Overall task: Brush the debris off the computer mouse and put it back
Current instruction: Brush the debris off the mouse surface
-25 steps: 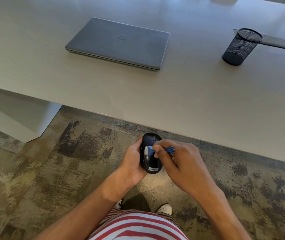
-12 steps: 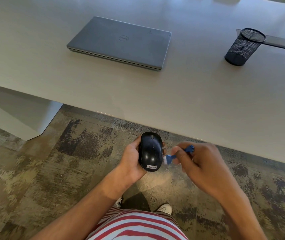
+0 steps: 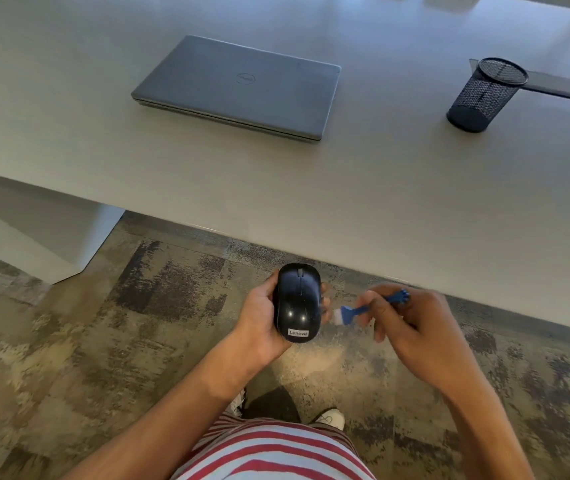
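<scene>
A glossy black computer mouse [image 3: 298, 301] with a white label at its near end sits top-up in my left hand [image 3: 259, 315], held over the carpet just below the desk's front edge. My right hand [image 3: 405, 323] pinches a small blue brush [image 3: 368, 308] with pale bristles. The bristles point left and hover just off the mouse's right side, a small gap away. The fingers of my left hand show past the mouse's right edge.
The grey desk [image 3: 380, 202] fills the upper view, with a closed grey laptop [image 3: 238, 86] at centre and a black mesh pen cup [image 3: 486, 95] at the right. A desk leg panel [image 3: 34, 233] stands at left. Patterned carpet [image 3: 138, 341] and my shoes lie below.
My right hand has drawn the brush off the top of the mouse and out to its right side. The mouse has turned so its top faces up more squarely.
</scene>
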